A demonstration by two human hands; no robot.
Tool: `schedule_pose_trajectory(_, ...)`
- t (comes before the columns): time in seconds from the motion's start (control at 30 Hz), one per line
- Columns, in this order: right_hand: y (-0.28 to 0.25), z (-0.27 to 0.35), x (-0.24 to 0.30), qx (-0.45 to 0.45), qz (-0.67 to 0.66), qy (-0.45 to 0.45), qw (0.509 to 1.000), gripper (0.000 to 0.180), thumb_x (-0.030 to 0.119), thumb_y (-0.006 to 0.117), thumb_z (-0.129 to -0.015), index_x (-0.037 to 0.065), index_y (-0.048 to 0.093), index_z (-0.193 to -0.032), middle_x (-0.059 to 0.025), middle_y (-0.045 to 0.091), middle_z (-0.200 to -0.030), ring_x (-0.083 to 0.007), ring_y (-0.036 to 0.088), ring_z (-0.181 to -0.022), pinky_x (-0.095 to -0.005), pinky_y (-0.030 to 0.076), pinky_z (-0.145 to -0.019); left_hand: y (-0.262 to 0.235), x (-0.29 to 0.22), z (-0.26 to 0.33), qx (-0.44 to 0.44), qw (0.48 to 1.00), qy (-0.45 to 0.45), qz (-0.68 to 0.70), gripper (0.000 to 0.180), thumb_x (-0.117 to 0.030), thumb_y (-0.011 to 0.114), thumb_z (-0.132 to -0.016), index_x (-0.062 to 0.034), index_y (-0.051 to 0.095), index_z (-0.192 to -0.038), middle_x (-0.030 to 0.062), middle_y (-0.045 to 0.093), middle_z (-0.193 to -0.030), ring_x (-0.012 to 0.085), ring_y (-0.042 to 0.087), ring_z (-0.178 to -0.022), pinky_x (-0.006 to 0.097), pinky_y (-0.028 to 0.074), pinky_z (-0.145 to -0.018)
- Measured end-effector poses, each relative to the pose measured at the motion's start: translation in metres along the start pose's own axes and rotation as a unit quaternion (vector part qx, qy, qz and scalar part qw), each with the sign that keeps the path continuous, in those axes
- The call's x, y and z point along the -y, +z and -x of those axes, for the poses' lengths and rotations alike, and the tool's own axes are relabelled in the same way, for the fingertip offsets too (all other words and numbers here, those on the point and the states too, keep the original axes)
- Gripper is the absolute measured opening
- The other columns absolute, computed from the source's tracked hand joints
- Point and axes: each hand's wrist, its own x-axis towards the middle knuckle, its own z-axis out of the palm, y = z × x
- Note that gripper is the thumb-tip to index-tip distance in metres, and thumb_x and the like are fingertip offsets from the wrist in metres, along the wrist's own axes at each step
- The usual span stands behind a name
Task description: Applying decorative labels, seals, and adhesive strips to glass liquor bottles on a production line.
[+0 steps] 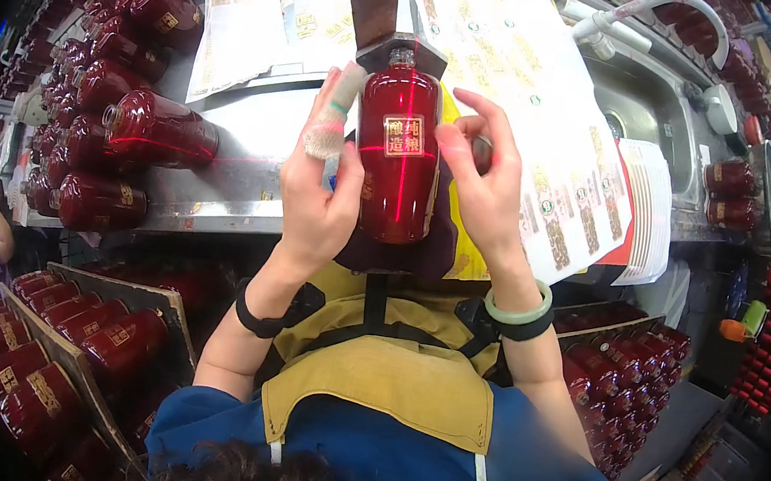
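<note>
A dark red glossy bottle [395, 199] lies on its back in front of me, its neck pointing away, against a metal stop [431, 57]. A gold square label sits on its upper face, and thin red light lines cross there. My left hand [318, 186] is beside the bottle's left side, fingers stretched out, some wrapped in whitish tape; whether it touches the glass I cannot tell. On the right, my right hand [487, 171] is held apart from the bottle, fingers spread and slightly bent, with nothing in them. Under the bottle is a dark cloth [440, 237].
Label sheets [525, 77] cover the bench to the right, with another stack [238, 37] at the left. Several red bottles [167, 128] crowd the bench's left side. A sink [644, 108] with a white faucet [649, 10] is at the far right. Bottle crates [94, 332] stand below.
</note>
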Motion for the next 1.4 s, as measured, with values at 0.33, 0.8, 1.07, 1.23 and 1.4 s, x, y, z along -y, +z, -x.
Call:
schedule_pose_trajectory(0.33, 0.007, -0.001, -0.011, 0.042, -0.063, 0.1, 0.992, 0.068, 0.024, 0.081, -0.089, 0.002, 0.048, -0.144, 0.0039, 0.045, -0.085, -0.0051, 0.042, -0.075, -0.0206, 0.04, -0.068, 0.011, 0.01, 0.005, 0.09, 0.882, -0.344, 0.31, 0.044, -0.023, 0.055, -0.107, 0.0016, 0.043, -0.141, 0.0119, 0.061, -0.127, 0.0149, 0.061, -0.111, 0.03, 0.052, -0.095)
schedule_pose_trajectory(0.8, 0.01, 0.004, -0.003, 0.021, -0.024, 0.1, 0.995, 0.067, 0.023, 0.082, -0.088, 0.006, 0.049, -0.145, 0.0052, 0.044, -0.084, -0.0053, 0.041, -0.076, -0.0208, 0.039, -0.07, 0.01, 0.014, 0.001, 0.128, 0.885, -0.346, 0.284, 0.046, -0.033, 0.053, -0.108, 0.0028, 0.046, -0.136, 0.0107, 0.062, -0.123, 0.0132, 0.06, -0.108, 0.029, 0.051, -0.094)
schedule_pose_trajectory(1.07, 0.012, -0.003, 0.0, 0.019, -0.028, 0.11, 0.993, 0.066, 0.025, 0.082, -0.088, 0.004, 0.05, -0.143, 0.0048, 0.044, -0.083, -0.0055, 0.041, -0.075, -0.0209, 0.038, -0.068, 0.01, 0.018, -0.001, 0.093, 0.869, -0.359, 0.328, 0.048, -0.03, 0.058, -0.106, 0.0041, 0.047, -0.138, 0.0113, 0.062, -0.124, 0.013, 0.061, -0.108, 0.029, 0.052, -0.093)
schedule_pose_trajectory(1.23, 0.016, -0.007, 0.005, 0.024, 0.024, 0.108, 0.994, 0.072, 0.029, 0.083, -0.086, 0.003, 0.048, -0.143, 0.0042, 0.043, -0.083, -0.0067, 0.04, -0.075, -0.0217, 0.039, -0.067, 0.003, 0.017, -0.004, 0.098, 0.871, -0.339, 0.342, 0.051, -0.019, 0.063, -0.103, 0.0061, 0.043, -0.143, 0.013, 0.06, -0.13, 0.0149, 0.061, -0.115, 0.03, 0.052, -0.097)
schedule_pose_trajectory(1.4, 0.012, -0.003, -0.002, 0.027, 0.013, 0.098, 0.995, 0.072, 0.027, 0.083, -0.086, 0.003, 0.048, -0.144, 0.0042, 0.042, -0.084, -0.0065, 0.04, -0.075, -0.0211, 0.038, -0.068, 0.002, 0.018, -0.002, 0.111, 0.882, -0.336, 0.311, 0.052, -0.019, 0.064, -0.102, 0.006, 0.043, -0.143, 0.013, 0.06, -0.131, 0.0156, 0.062, -0.114, 0.03, 0.052, -0.097)
